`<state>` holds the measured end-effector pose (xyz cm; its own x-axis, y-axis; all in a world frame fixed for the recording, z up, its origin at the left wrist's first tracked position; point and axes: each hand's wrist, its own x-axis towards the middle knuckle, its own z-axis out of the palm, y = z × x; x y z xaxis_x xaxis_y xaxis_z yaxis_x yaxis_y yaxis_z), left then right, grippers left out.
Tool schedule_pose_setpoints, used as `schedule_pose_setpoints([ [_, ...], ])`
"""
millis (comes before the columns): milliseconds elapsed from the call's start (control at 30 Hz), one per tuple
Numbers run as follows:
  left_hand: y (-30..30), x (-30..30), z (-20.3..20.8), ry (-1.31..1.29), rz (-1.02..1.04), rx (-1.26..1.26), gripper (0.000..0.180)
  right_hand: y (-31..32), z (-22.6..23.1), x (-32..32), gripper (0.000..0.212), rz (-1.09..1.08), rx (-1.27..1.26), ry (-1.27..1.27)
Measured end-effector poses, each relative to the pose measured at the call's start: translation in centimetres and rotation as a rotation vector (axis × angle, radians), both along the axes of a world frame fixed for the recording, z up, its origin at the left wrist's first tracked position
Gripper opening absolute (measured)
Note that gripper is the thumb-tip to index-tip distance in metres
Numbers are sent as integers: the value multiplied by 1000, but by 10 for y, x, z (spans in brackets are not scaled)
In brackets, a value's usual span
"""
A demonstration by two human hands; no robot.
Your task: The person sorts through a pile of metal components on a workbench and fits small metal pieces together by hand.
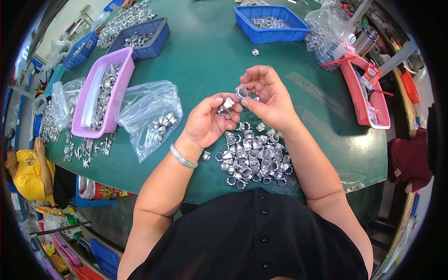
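Note:
My left hand (204, 122), with a pale bangle (183, 157) at its wrist, is closed around a few silver metal rings (226, 107). Close beside it, my right hand (272, 100) pinches one silver ring (241, 93) between thumb and fingers, its opening facing up. Below both hands a heap of similar rings (254, 157) lies on the green table (205, 56). One loose ring (206, 156) sits left of the heap. Left of my left hand, a clear plastic bag (144, 105) lies flat with several rings inside.
A pink basket (122, 84) of metal pieces stands left, with loose pieces (88, 150) before it. Blue trays (275, 35) of rings are at the back. At right are a red basket (354, 100) and a plastic jug (326, 56). A person in yellow (31, 175) sits left.

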<state>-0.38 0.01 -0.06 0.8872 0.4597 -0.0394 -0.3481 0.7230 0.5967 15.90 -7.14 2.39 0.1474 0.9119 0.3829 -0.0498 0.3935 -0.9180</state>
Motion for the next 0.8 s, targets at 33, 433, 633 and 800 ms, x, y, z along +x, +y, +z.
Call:
schedule_pose_setpoints([
  [33, 0, 0, 0, -8, -14, 0, 37, -1, 0, -2, 52, -6, 17, -11],
  [433, -6, 3, 2, 105, 2, 44, 24, -1, 1, -3, 61, -34, 124, -255],
  [633, -6, 2, 1, 83, -29, 33, 22, -1, 1, -6, 57, -46, 137, -206],
  [800, -9, 5, 4, 85, 72, 58, 18, -1, -2, -6, 58, -20, 135, -194],
])
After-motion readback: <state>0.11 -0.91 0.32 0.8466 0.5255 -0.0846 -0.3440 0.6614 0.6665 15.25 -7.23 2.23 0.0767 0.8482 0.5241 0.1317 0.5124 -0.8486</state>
